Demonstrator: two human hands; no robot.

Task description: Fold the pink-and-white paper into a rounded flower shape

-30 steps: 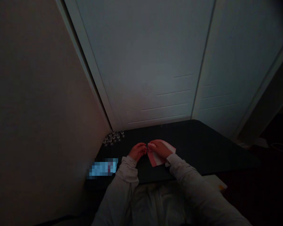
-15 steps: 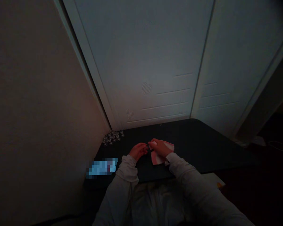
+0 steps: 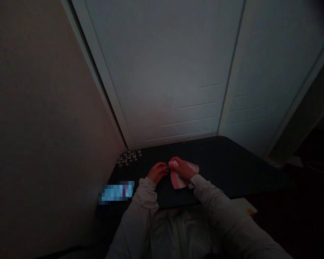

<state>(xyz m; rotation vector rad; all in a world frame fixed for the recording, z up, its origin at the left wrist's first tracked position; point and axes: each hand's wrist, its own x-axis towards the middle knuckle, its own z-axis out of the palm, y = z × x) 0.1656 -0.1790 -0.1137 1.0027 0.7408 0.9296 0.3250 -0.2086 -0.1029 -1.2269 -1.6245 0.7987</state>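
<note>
The scene is very dark. A pink and white piece of folded paper (image 3: 178, 181) lies on a black table (image 3: 226, 169). My right hand (image 3: 182, 167) rests on top of the paper with fingers curled, pinching its left corner. My left hand (image 3: 158, 172) sits just left of the paper, its fingers curled and meeting the right hand's fingertips at that corner. Both arms are in light grey sleeves.
A cluster of several small shiny objects (image 3: 129, 157) stands at the table's back left corner. A blurred bluish patch (image 3: 116, 191) lies at the left edge. White panelled doors (image 3: 178, 72) rise behind the table, a beige wall (image 3: 43, 108) on the left.
The paper looks a little smaller and more gathered under my right hand. Both hands stay almost in the same place.
</note>
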